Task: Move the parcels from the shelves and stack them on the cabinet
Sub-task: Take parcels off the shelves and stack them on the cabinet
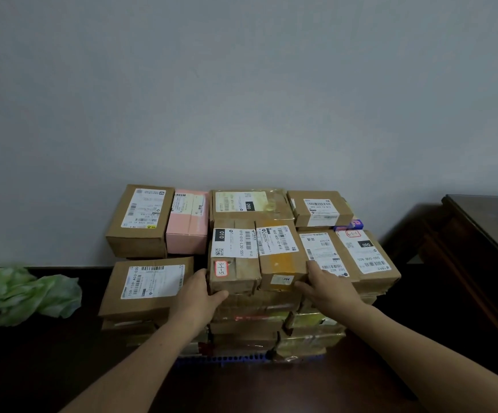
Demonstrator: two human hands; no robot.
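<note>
brown parcels on top: 8 | lower ones: uncountable | pink parcel: 1 | green cloth: 1 | hands: 2

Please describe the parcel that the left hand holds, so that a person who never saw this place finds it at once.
Against the grey wall a stack of parcels stands on the dark cabinet. In its top front row, the left hand grips a narrow brown parcel. Only it carries a black "010" patch and a red-framed handwritten sticker; its neighbour has yellow tape.
</note>
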